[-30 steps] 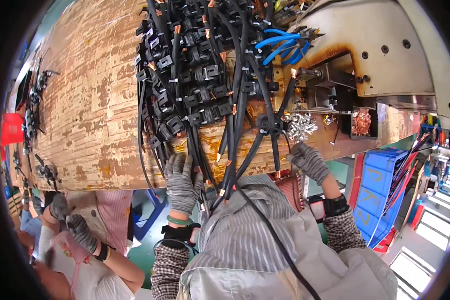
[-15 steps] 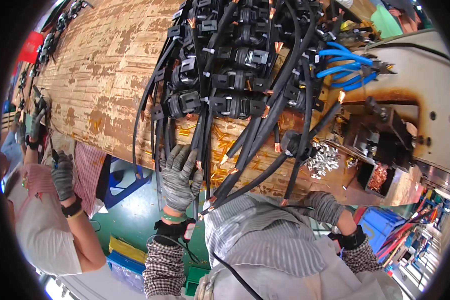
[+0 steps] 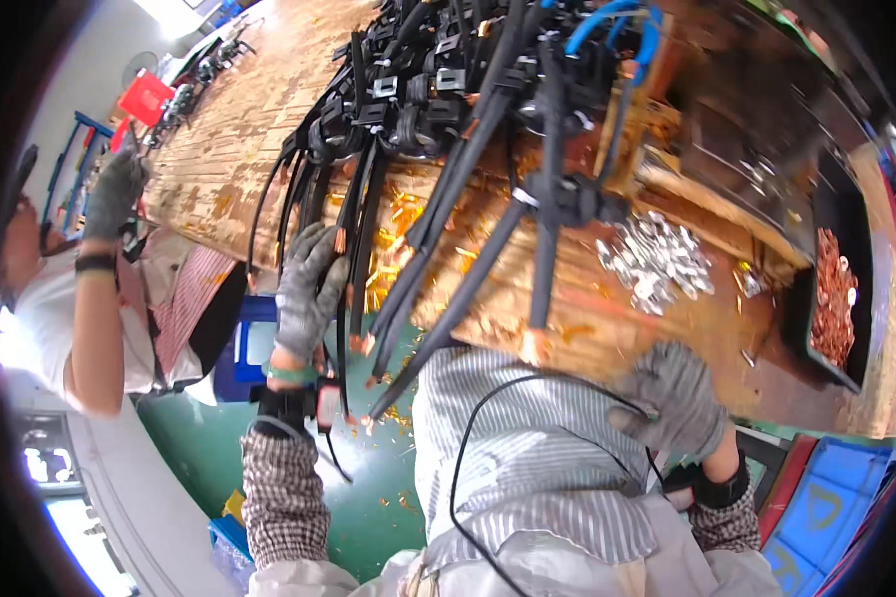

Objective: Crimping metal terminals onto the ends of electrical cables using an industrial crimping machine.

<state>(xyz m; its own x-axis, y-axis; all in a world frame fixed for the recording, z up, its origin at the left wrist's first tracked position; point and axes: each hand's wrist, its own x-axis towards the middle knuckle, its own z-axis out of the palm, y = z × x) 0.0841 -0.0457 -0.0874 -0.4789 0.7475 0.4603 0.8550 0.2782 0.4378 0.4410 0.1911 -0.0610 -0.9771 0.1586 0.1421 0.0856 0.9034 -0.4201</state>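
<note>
My left hand (image 3: pixel 309 289), in a grey knit glove, lies with its fingers stretched out beside black cables (image 3: pixel 368 239) that hang over the table's front edge. Bare copper strands show at several cable ends. My right hand (image 3: pixel 679 400), gloved too, is low in front of my lap with its fingers curled round a thin black cord (image 3: pixel 498 390). That cord loops across my striped apron (image 3: pixel 548 458). Between my hands, thick black cables meet at a dark taped joint (image 3: pixel 567 199), and one shows a copper end (image 3: pixel 534 346) at the table edge.
Silver metal terminals (image 3: pixel 657 261) lie heaped on the wooden table (image 3: pixel 209 159). At the right stands a black bin of copper pieces (image 3: pixel 834 298). Blue-handled pliers (image 3: pixel 649 45) are at the back. A co-worker's gloved hand (image 3: pixel 114 194) shows at far left. A blue crate (image 3: pixel 826 507) stands lower right.
The view has shifted right and closer to the table. The co-worker's hand at left has risen. My right hand shows more fully, by the cord; my left hand stays by the hanging cables.
</note>
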